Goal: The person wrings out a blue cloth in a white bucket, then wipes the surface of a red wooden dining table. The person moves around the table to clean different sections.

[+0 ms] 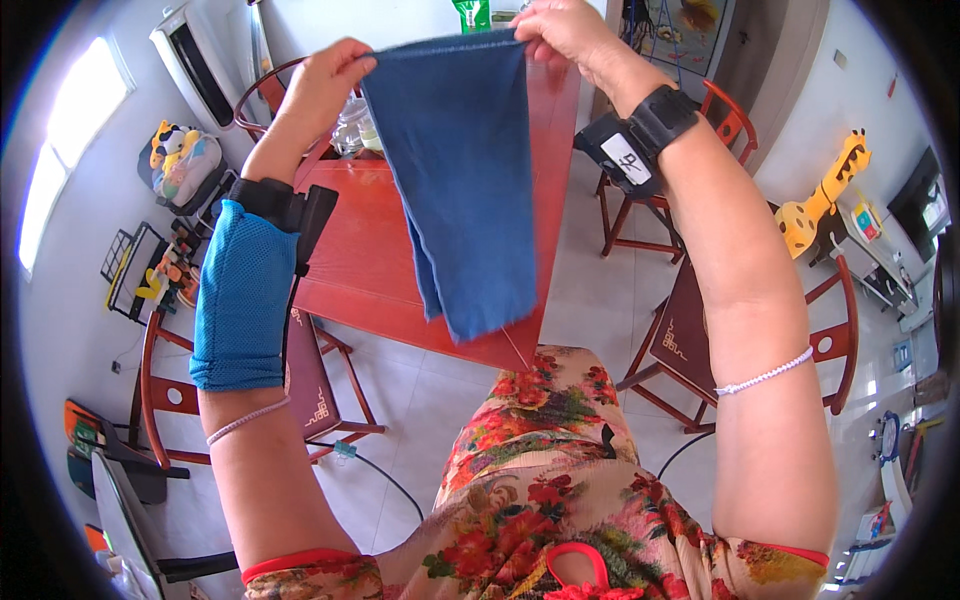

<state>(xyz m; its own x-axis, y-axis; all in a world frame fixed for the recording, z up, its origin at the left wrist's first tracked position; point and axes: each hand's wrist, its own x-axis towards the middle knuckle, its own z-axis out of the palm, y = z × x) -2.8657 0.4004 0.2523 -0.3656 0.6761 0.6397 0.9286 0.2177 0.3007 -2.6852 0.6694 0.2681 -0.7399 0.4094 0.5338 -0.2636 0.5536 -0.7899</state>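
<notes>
A blue cloth (465,180), folded into layers, hangs lengthwise between my hands above the table. Its upper left corner is pinched by my left hand (319,82). The upper right corner is gripped in my right hand (562,37). The top edge is drawn nearly straight, while the lower end hangs loose and two layers part at the left side. Beneath it is a red wooden table (352,247), partly hidden by the cloth. Whether the lower end touches the tabletop I cannot tell.
Glass jars (352,127) stand on the table behind my left hand. A green packet (472,15) is at the far end. Wooden chairs stand at both sides, one with a dark red seat (682,322). A giraffe figure (825,195) stands at the right. A black cable (382,472) crosses the floor.
</notes>
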